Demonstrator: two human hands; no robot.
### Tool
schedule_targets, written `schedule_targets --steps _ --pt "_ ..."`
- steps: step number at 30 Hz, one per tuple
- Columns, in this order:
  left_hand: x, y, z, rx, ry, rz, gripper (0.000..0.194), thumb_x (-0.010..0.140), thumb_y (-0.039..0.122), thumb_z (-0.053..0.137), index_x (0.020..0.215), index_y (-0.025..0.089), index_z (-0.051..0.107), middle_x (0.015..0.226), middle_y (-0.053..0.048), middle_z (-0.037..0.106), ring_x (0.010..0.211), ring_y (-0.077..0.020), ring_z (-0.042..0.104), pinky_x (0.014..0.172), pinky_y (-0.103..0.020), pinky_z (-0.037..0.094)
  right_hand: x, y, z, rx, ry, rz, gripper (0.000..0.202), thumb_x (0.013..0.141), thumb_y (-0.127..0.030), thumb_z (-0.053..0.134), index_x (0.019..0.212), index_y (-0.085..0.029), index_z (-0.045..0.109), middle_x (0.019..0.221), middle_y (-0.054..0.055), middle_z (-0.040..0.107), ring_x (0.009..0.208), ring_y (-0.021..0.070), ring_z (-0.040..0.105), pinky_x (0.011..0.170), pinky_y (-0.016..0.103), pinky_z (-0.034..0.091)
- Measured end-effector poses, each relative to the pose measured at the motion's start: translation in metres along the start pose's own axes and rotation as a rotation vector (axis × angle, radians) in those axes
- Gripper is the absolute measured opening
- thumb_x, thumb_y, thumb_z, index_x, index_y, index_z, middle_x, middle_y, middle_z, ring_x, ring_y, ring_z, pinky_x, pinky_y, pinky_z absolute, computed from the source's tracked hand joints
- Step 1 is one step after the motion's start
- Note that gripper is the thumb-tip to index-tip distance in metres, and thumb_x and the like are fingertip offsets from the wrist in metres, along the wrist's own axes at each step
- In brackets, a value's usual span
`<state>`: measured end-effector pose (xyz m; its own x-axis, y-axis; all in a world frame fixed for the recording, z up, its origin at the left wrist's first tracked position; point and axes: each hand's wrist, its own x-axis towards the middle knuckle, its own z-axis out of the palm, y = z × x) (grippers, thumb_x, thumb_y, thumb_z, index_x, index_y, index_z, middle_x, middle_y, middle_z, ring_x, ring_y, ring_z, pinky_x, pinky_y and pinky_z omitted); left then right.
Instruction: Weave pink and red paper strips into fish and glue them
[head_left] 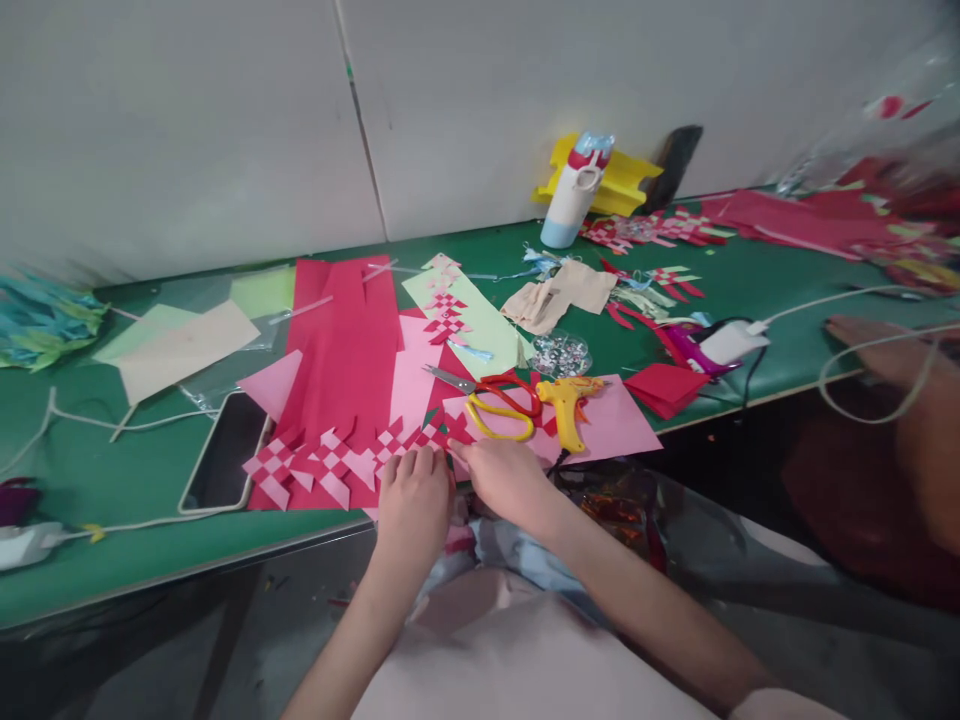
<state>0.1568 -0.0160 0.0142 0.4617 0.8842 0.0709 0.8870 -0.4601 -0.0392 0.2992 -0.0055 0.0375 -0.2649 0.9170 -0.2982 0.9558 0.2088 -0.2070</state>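
Observation:
At the table's front edge my left hand [415, 492] is closed, fingers curled down beside a red and pink woven paper piece [433, 434]. My right hand [501, 482] meets it from the right, pinching at the same woven paper with thumb and index finger. The fingers hide much of that piece. Left of my hands, several checkered paper fish [330, 460] lie in a row on red paper sheets [341, 340]. Just beyond my right hand are scissors [499, 405] with red and yellow handles and a yellow glue gun [568, 408] on a pink sheet [622, 425].
A phone [225, 455] lies at the left, near white cables [127, 425]. A bag of sequins or beads [560, 355], cloth-like beige scraps [551, 297] and a bottle [576, 195] are farther back. Another person's arm [900, 385] reaches in at the right.

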Motion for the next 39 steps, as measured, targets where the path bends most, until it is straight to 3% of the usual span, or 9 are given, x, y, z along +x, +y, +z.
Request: schedule_targets --steps 3,6,8,11,16,20,26,33,39 --pt "-0.015 -0.01 -0.003 -0.069 0.095 0.017 0.029 0.091 0.02 0.044 0.113 0.017 0.063 0.105 -0.01 0.066 0.097 -0.0236 0.059 0.09 -0.039 0.043 0.001 0.005 0.003 -0.003 0.001 -0.015 0.045 0.093 -0.015 0.034 0.133 -0.024 0.054 0.106 0.012 0.069 0.093 0.0245 0.067 0.075 0.033 0.049" --pt "-0.036 -0.032 -0.005 -0.089 0.189 -0.029 0.029 0.09 0.02 0.046 0.114 0.018 0.063 0.103 -0.009 0.066 0.094 -0.0229 0.059 0.087 -0.038 0.043 0.0 0.007 0.011 -0.01 0.122 -0.032 0.044 0.094 -0.019 0.035 0.133 -0.026 0.054 0.125 0.014 0.058 0.093 0.0225 0.066 0.075 0.032 0.049" --pt "-0.049 -0.052 -0.006 -0.066 0.232 -0.112 0.027 0.09 0.021 0.047 0.111 0.017 0.064 0.101 -0.008 0.067 0.093 -0.0235 0.058 0.086 -0.037 0.044 -0.002 0.006 0.018 -0.022 0.206 -0.072 0.043 0.094 -0.018 0.036 0.134 -0.021 0.054 0.119 0.016 0.058 0.097 0.0235 0.063 0.078 0.033 0.049" --pt "-0.067 -0.087 -0.005 0.03 0.26 -0.251 0.028 0.09 0.02 0.046 0.11 0.014 0.064 0.101 -0.01 0.066 0.09 -0.025 0.058 0.083 -0.038 0.045 -0.003 0.001 0.029 -0.034 0.32 -0.177 0.041 0.094 -0.017 0.039 0.132 -0.013 0.055 0.108 0.015 0.06 0.106 0.0259 0.056 0.09 0.037 0.046" --pt "-0.083 -0.14 -0.002 0.123 0.328 -0.413 0.033 0.09 0.021 0.043 0.115 0.012 0.061 0.102 -0.013 0.064 0.092 -0.0255 0.057 0.084 -0.038 0.046 -0.002 -0.004 0.043 -0.036 0.425 -0.248 0.043 0.094 -0.024 0.045 0.132 -0.007 0.052 0.126 0.018 0.057 0.118 0.0287 0.049 0.102 0.044 0.041" --pt "-0.085 -0.168 -0.002 0.138 0.282 -0.396 0.041 0.086 0.015 0.041 0.124 0.016 0.057 0.112 -0.013 0.063 0.101 -0.0273 0.055 0.087 -0.04 0.046 -0.001 -0.002 0.052 -0.06 0.453 -0.279 0.045 0.093 -0.029 0.046 0.133 -0.007 0.052 0.133 0.018 0.055 0.125 0.0296 0.046 0.105 0.047 0.038" --pt "-0.081 -0.187 -0.007 0.149 0.109 -0.223 0.053 0.083 0.008 0.04 0.133 0.022 0.051 0.132 -0.009 0.057 0.121 -0.0267 0.048 0.095 -0.041 0.043 -0.001 0.0 0.056 -0.103 0.45 -0.284 0.049 0.092 -0.034 0.051 0.132 -0.005 0.053 0.134 0.018 0.055 0.125 0.0309 0.046 0.106 0.046 0.038" --pt "-0.075 -0.202 -0.004 0.174 0.064 -0.153 0.047 0.088 0.019 0.042 0.135 0.019 0.049 0.135 -0.011 0.054 0.121 -0.0276 0.049 0.094 -0.042 0.043 -0.003 -0.003 0.056 -0.113 0.439 -0.303 0.047 0.092 -0.034 0.052 0.128 -0.004 0.054 0.133 0.019 0.055 0.123 0.0298 0.047 0.105 0.045 0.039" --pt "-0.072 -0.207 -0.001 0.192 0.04 -0.092 0.047 0.089 0.018 0.04 0.136 0.021 0.047 0.127 -0.011 0.059 0.114 -0.0265 0.054 0.09 -0.039 0.044 -0.005 -0.002 0.057 -0.121 0.456 -0.316 0.047 0.09 -0.033 0.056 0.128 -0.004 0.054 0.131 0.018 0.056 0.122 0.0297 0.048 0.104 0.045 0.04"
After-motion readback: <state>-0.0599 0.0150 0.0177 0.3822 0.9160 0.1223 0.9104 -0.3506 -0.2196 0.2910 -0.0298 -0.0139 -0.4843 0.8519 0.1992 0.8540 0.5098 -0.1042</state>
